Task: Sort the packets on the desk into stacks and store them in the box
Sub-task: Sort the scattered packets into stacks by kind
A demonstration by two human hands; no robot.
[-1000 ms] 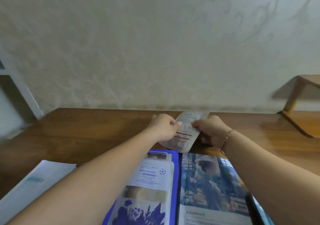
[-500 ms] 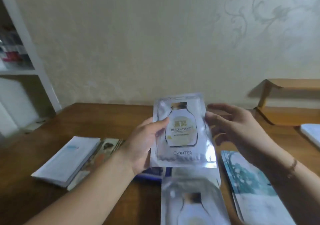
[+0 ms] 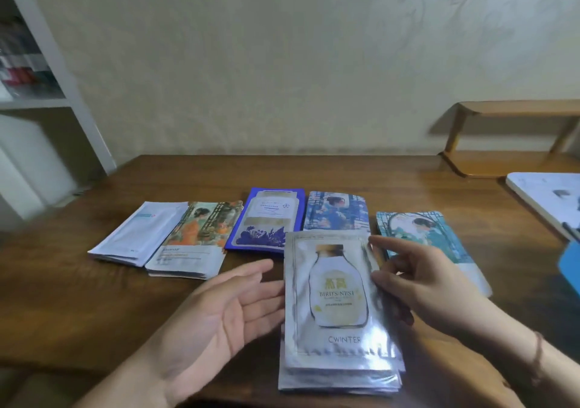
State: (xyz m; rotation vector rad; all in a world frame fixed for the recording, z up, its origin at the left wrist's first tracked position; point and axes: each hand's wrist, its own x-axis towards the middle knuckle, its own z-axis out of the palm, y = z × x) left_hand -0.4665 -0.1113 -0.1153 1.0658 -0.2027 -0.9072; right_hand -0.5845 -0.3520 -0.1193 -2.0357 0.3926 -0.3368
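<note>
A stack of silver "Bird's Nest" packets (image 3: 339, 313) lies on the wooden desk (image 3: 62, 297) nearest to me. My left hand (image 3: 219, 310) is open, palm turned inward, with its fingertips at the stack's left edge. My right hand (image 3: 420, 279) has relaxed fingers touching the stack's right edge. Behind these sits a row of stacks: white packets (image 3: 135, 235), orange-lady packets (image 3: 194, 238), dark blue packets (image 3: 266, 219), blue-lady packets (image 3: 337, 211) and teal-lady packets (image 3: 423, 235).
A white flat object (image 3: 546, 197) and a blue object (image 3: 569, 269) sit at the desk's right edge. A small wooden shelf (image 3: 508, 137) stands at the back right by the wall. A white bookshelf (image 3: 47, 100) rises on the left.
My left hand held a silver packet upright; that packet now lies on top of the silver stack and the hand has let go. Both hands now flank the stack.
</note>
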